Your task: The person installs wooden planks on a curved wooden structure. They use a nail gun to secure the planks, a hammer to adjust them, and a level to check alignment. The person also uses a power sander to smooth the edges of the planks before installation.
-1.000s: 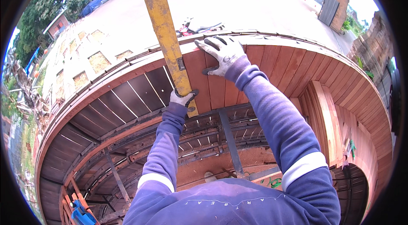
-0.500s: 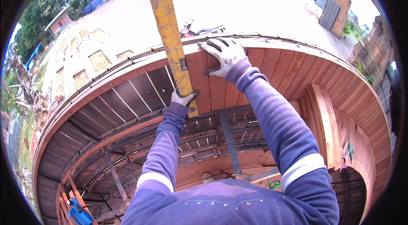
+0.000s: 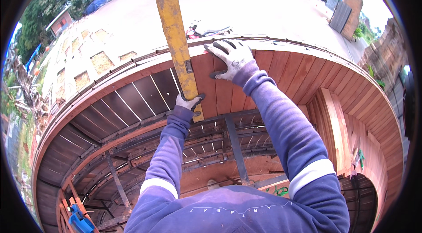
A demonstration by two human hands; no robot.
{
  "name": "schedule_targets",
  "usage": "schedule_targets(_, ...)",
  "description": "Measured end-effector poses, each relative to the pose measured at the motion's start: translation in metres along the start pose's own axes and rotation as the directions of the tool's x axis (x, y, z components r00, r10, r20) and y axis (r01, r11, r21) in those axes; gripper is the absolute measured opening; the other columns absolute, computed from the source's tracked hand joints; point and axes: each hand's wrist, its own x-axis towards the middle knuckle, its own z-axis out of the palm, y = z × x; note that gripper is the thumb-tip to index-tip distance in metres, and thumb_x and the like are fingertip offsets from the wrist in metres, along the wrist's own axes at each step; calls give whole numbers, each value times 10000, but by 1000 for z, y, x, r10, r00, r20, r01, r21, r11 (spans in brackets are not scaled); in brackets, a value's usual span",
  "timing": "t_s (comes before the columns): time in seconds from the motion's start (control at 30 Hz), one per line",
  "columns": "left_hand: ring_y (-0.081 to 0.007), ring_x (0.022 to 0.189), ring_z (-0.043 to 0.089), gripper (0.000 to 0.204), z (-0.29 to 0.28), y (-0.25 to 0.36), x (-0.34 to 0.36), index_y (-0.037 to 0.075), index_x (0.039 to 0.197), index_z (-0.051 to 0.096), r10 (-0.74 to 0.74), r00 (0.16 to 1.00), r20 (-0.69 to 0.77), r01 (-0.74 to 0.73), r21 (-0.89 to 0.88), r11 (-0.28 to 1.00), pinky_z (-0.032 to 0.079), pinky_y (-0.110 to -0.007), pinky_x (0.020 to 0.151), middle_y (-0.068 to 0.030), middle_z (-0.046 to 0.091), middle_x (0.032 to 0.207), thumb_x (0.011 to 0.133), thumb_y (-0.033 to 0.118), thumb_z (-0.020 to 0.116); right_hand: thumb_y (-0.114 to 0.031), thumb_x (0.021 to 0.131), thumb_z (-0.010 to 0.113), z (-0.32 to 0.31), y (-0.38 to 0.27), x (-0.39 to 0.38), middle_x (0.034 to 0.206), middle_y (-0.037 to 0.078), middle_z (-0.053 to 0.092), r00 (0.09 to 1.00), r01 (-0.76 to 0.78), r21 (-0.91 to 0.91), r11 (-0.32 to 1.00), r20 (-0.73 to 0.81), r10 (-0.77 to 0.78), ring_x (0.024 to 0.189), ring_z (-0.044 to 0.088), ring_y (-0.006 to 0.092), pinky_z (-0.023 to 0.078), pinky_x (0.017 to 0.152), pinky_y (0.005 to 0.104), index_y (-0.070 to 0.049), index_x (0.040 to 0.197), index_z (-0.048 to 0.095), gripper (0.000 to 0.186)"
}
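Note:
A long, worn yellow spirit level (image 3: 174,28) lies across the curved wooden top, its far part reaching out past the edge. Near its close end my left hand (image 3: 189,101), in a white and grey work glove, is closed round it. My right hand (image 3: 233,60), gloved the same way, rests with fingers spread on the reddish planks (image 3: 223,94), close to the outer rim. The level lies along the side of the leftmost plank. To its left, dark slats (image 3: 132,101) with bright gaps between them show through the uncovered framing.
Dark metal framing (image 3: 237,149) crosses the open middle below my arms. Fitted planks (image 3: 351,88) follow the curve to the right, beside a raised wooden panel (image 3: 327,127). A blue tool (image 3: 79,220) sits at lower left. Beyond the rim stands a motorcycle (image 3: 209,30).
My view has shifted very slightly. Both hands and the spirit level keep the same places on the planks.

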Motion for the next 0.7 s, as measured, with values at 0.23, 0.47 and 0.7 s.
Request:
schedule_targets(0.23,-156,835,682,301,4,7,-3,-19,1063,628,-49,999,-15,48,-41,998,564,-287,770,-76,690,983,777,-49,716,-619,748,689,-2,-1,0,1451,47,417,1000,-8,9,1000,22,7,1355,359,275,282,1116,486,-326,1486,304,882)
schedule_targets(0.47,-164,833,685,324,2,2,-1,-24,1075,625,-18,1000,0,18,-33,999,565,-289,770,-84,694,981,766,-62,713,-648,758,660,3,1,1,1454,48,410,1000,-5,-20,1000,30,5,1357,355,273,280,1114,486,-343,1498,268,892)
schedule_targets(0.7,-160,832,684,309,6,15,-6,-30,1068,627,-48,999,-9,48,-32,998,563,-288,779,-81,696,975,773,-41,718,-669,766,639,1,0,1,1455,48,410,999,-10,-19,1000,46,10,1359,351,274,271,1120,483,-362,1509,234,900)
